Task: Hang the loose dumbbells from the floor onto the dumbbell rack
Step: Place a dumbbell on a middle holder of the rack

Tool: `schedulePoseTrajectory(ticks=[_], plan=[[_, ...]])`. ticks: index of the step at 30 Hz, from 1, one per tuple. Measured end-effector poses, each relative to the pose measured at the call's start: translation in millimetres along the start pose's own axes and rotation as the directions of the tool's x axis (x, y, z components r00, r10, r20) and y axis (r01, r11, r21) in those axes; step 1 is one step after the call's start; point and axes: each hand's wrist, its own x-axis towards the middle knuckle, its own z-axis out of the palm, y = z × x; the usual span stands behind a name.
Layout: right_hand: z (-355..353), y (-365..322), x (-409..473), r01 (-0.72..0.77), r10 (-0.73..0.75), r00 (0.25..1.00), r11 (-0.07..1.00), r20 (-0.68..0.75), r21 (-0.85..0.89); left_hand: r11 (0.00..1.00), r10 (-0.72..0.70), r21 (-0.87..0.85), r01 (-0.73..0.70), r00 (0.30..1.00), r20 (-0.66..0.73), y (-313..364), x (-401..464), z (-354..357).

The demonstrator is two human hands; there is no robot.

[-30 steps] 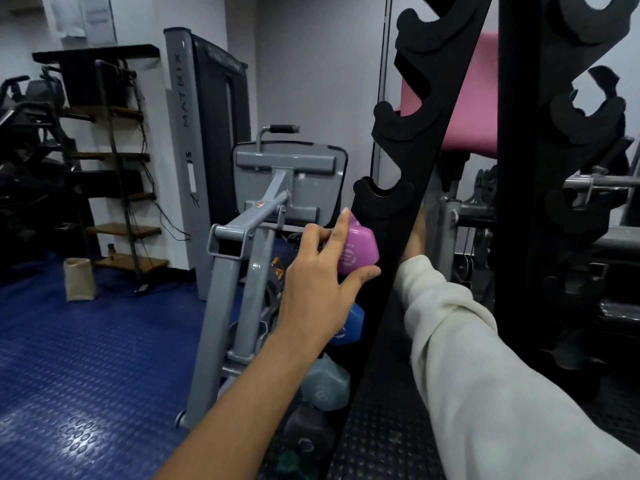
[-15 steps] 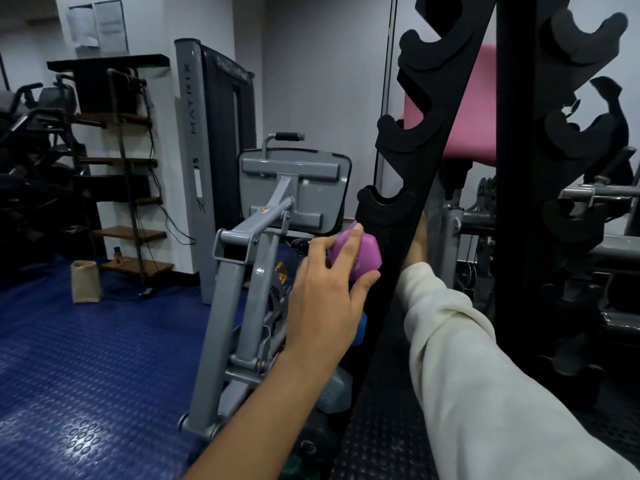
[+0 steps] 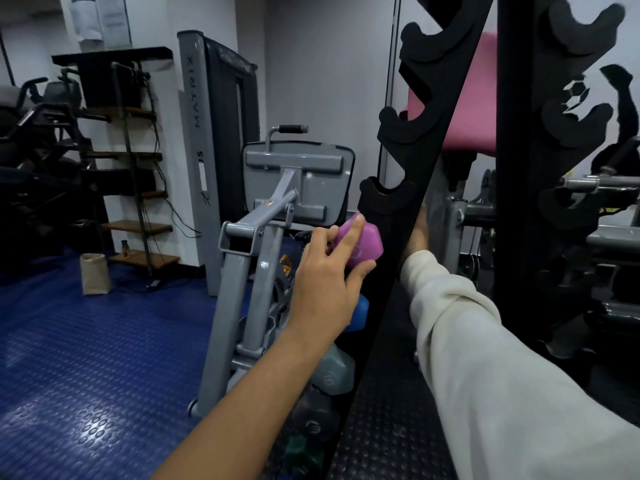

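Observation:
A pink dumbbell (image 3: 363,242) sits at the left post of the black dumbbell rack (image 3: 412,161), just below an empty cradle. My left hand (image 3: 325,282) holds its near head with fingers and thumb wrapped around it. My right hand (image 3: 417,233) reaches behind the post and is mostly hidden; only part of the palm shows, so its grip is unclear. Below hang a blue dumbbell (image 3: 358,313), a grey-green one (image 3: 334,372) and a dark one (image 3: 317,420) on lower cradles.
A grey gym machine (image 3: 263,244) stands close on the left of the rack. The rack's right post (image 3: 519,168) has empty cradles. A pink pad (image 3: 467,109) is behind. Blue studded floor (image 3: 86,358) spreads left, with a beige bag (image 3: 94,273) and shelves.
The view has drifted slightly. My left hand and the pink dumbbell stay at the same place on the rack post; the right arm has barely moved.

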Motion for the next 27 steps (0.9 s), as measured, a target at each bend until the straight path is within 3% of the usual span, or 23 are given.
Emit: schedulePoseTrajectory(ticks=[1,2,3,4,6,7,9,12,14,17,27], plan=[[-4.3,0.8,0.7,-0.023,0.021,0.999,0.998,-0.027,-0.053,0.998,-0.009,-0.063,0.01,1.0,0.013,-2.0,2.6,-4.2],[-6.9,0.9,-4.1,0.014,-0.027,0.998,0.976,-0.057,-0.215,0.988,-0.024,-0.149,0.029,0.999,0.037,-5.3,5.3,-9.0],[-12.2,3.5,-7.8,0.09,-0.134,0.985,0.932,-0.105,-0.352,0.97,-0.037,-0.238,0.052,0.997,0.066,-9.4,7.9,-14.6],[-18.7,7.3,-17.1,0.199,-0.325,0.927,0.848,-0.185,-0.492,0.949,-0.048,-0.307,0.076,0.994,0.098,-13.9,9.5,-20.5],[-28.9,15.4,-46.9,0.468,-0.693,0.693,0.643,-0.2,-0.606,0.936,-0.075,-0.333,0.112,0.99,0.122,-22.0,9.1,-29.6],[-30.8,18.2,-64.5,0.594,-0.814,0.568,0.508,-0.123,-0.623,0.938,-0.101,-0.32,0.131,0.989,0.109,-25.5,7.9,-31.8],[-32.6,23.2,-87.1,0.733,-0.875,0.448,0.244,0.181,-0.635,0.939,-0.144,-0.306,0.158,0.987,0.068,-28.0,6.2,-33.0],[-29.0,24.2,-91.4,0.773,-0.704,0.448,-0.004,0.551,-0.634,0.943,-0.117,-0.304,0.131,0.991,0.066,-22.9,6.7,-25.8],[-29.8,24.5,-84.3,0.754,-0.59,0.481,-0.1,0.649,-0.649,0.946,-0.075,-0.313,0.09,0.995,0.062,-18.8,7.1,-18.2],[-33.8,24.1,-77.5,0.757,-0.555,0.462,-0.16,0.692,-0.634,0.959,-0.051,-0.276,0.057,0.998,0.027,-17.0,6.6,-7.3],[-32.7,32.0,-76.3,0.742,-0.591,0.465,-0.148,0.66,-0.654,0.974,-0.04,-0.224,0.031,0.999,-0.033,-13.0,2.6,-0.9]])
